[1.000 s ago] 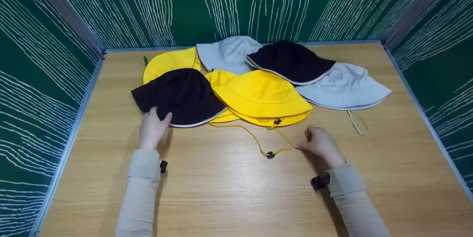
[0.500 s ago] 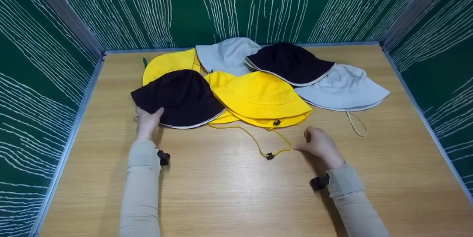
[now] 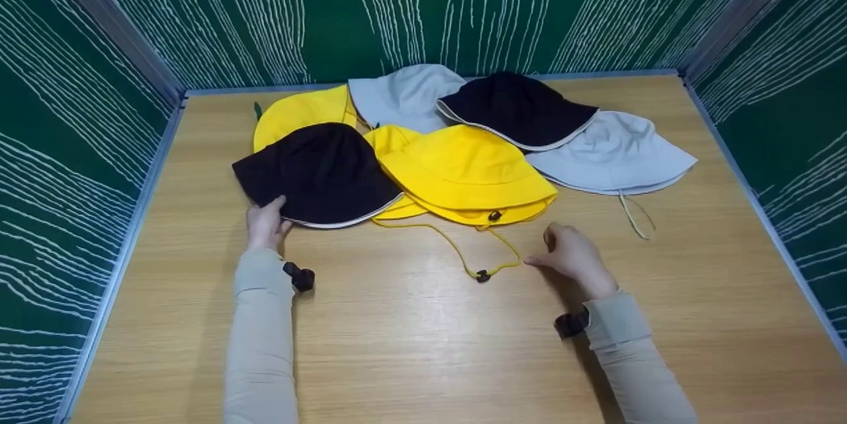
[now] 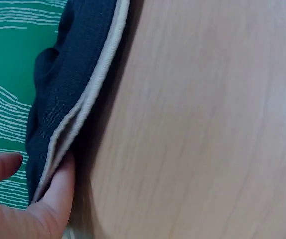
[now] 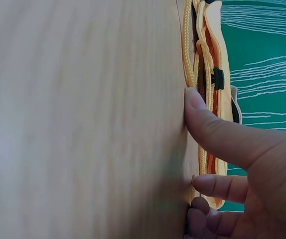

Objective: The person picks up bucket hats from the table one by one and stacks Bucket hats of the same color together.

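Observation:
A black bucket hat (image 3: 324,172) with a pale-edged brim lies at the left front of a group of hats. My left hand (image 3: 265,222) holds its near-left brim, one digit on top and another tucked underneath. In the left wrist view the brim edge (image 4: 85,102) runs between those digits, its two layers slightly parted. My right hand (image 3: 572,258) rests on the table, loosely curled around nothing. Its thumb tip is right at the loop of yellow cord (image 3: 456,249), which trails from the yellow bucket hat (image 3: 470,169). In the right wrist view the thumb (image 5: 222,132) overlaps the cord.
Behind lie another yellow hat (image 3: 301,110), a light grey hat (image 3: 410,96) and a second black hat (image 3: 519,110). The latter overlaps a grey hat (image 3: 615,156) at right, with a cord loop. Green walls (image 3: 370,7) enclose the wooden table (image 3: 423,344) on three sides.
My left hand has shifted along the black hat's near-left brim and turned, with a finger now beneath the edge. My right hand and the hats stay in place.

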### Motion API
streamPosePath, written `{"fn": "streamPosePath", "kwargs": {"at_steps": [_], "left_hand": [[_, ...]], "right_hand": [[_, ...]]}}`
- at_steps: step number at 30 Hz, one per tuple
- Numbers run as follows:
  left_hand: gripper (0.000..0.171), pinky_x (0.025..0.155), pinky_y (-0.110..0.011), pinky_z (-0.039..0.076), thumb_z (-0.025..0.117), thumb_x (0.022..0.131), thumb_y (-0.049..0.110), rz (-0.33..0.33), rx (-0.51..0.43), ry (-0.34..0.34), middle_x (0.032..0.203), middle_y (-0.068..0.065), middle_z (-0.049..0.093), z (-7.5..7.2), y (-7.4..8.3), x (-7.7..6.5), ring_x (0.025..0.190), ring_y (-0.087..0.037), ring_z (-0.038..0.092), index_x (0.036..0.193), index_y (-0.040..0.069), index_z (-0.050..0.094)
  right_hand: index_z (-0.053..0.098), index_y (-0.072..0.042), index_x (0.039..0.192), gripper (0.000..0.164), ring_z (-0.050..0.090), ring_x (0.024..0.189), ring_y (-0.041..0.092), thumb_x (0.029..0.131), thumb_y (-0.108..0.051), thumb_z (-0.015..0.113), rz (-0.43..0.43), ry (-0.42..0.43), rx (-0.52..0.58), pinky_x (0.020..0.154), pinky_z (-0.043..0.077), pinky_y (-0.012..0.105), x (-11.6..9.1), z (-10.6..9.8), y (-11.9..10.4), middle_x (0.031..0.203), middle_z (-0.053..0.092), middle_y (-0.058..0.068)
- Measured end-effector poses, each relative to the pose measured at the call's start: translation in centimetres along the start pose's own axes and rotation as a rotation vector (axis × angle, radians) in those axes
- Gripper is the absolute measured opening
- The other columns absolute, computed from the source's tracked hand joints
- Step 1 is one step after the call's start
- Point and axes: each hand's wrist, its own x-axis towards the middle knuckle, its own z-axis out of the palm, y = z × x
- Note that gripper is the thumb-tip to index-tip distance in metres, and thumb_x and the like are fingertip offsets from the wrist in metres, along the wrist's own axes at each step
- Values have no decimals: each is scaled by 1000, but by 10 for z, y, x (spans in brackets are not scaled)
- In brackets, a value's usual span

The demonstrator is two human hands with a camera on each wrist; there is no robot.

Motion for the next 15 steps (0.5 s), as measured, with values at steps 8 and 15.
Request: {"fn": "streamPosePath", "kwargs": {"at_steps": [8,15], "left_hand": [[65,109,-30,34,45,97,7,111,-90,-24,155,-10,23,0,-2,0,137,-20,35,151,4,8],[68,110,-27,32,44,98,9,150,-121,-36,156,-6,21,5,9,-10,137,-17,34,152,9,4]], "right_hand": [[51,-3,84,44,43,68,23,75,-37,78,32,-20,6,60,33,32,-1,-3,-3,75,48,8],[53,-3,87,41,45,70,23,80,-39,73,88,-50,37,60,35,32,-1,-5,-5,78,51,9]]}}
